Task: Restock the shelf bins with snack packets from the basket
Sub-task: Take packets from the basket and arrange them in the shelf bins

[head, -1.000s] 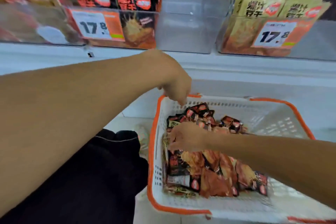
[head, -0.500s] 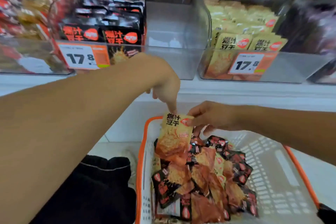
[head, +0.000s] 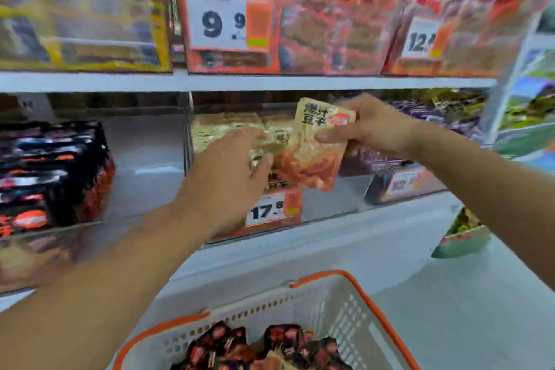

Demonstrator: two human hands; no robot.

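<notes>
My right hand (head: 372,126) grips the top of a yellow snack packet (head: 312,156) and holds it upright in front of the clear shelf bin (head: 324,204) that holds matching yellow packets (head: 228,126). Spread fingers of my left hand (head: 228,171) reach into that bin and touch the yellow packets there. Below, the white basket with an orange rim (head: 339,303) holds several dark red-and-black packets (head: 258,345).
A bin of black packets (head: 51,171) stands to the left, with a bare stretch of shelf (head: 144,165) between it and the yellow bin. Purple packets (head: 444,117) fill a bin to the right. Orange and yellow goods sit on the upper shelf (head: 240,81).
My right hand lifted the yellow packet out of the basket up to the yellow bin. My left hand rose from the basket rim into that bin. The view tilted upward.
</notes>
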